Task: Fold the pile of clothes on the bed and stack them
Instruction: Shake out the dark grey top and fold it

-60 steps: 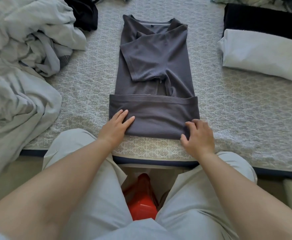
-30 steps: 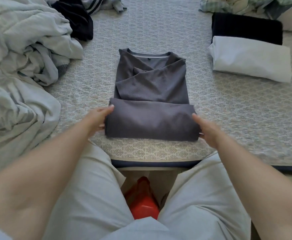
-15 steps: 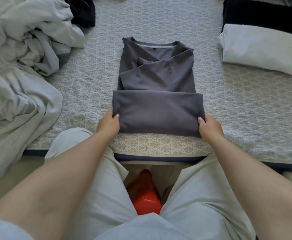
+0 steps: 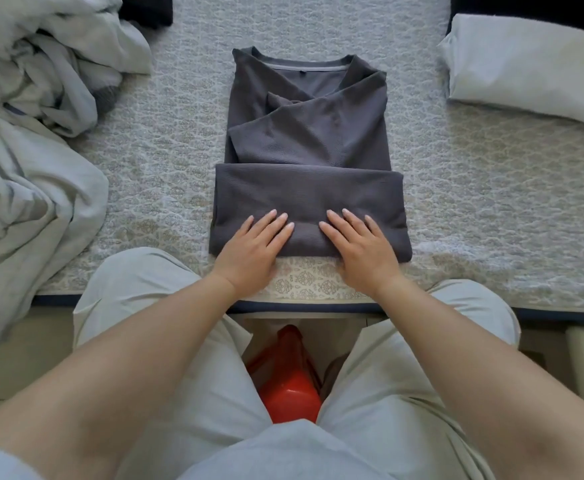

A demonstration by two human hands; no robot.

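Observation:
A dark grey T-shirt (image 4: 309, 140) lies on the patterned bed cover (image 4: 491, 202), sleeves folded in across the chest and its bottom part folded up into a thick band near the bed's front edge. My left hand (image 4: 254, 245) rests flat on the left half of that band with straight fingers. Beside it my right hand (image 4: 361, 247) presses flat on the right half. At the far right sits a folded white garment (image 4: 526, 67) with a folded black one (image 4: 533, 5) behind it.
A rumpled heap of pale grey clothes (image 4: 30, 133) fills the left side of the bed, with a dark garment (image 4: 146, 8) behind it. A red stool (image 4: 285, 375) shows between my knees, below the bed's edge.
My hands let go of the band's two outer corners and moved inward. They now lie flat on top of the folded band. The view has tilted down slightly.

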